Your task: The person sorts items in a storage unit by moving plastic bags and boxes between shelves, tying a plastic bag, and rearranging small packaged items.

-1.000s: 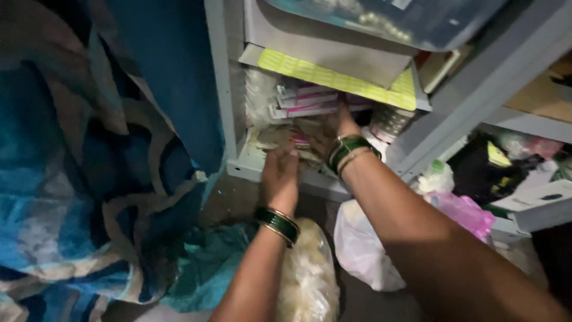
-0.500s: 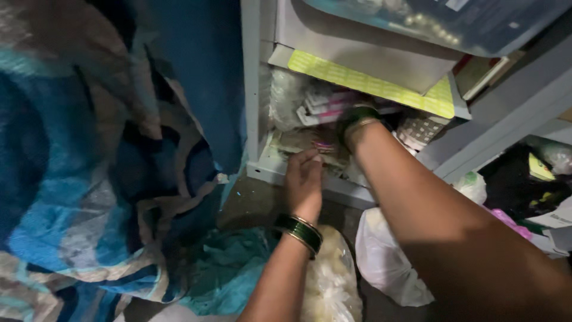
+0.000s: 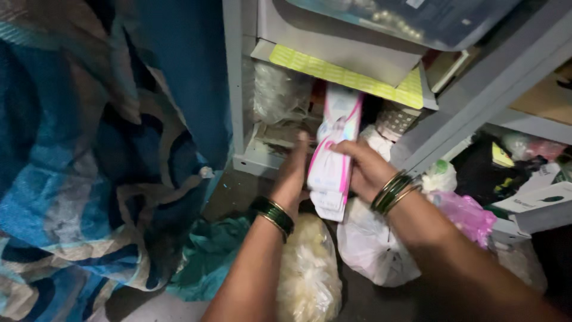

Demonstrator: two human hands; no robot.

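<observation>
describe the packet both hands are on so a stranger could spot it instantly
Start at the grey metal shelf with the yellow-edged tray. Just below its front, between the left hand and right hand, is a flat white packet with pink stripes, held upright. It is the only pink-and-white thing among clear and white bags.

Both forearms are bare, with no sleeves showing. A stack of dark green and gold bangles [image 3: 272, 214] circles the left wrist. Similar green and gold bangles [image 3: 393, 192] ring the right wrist.
</observation>
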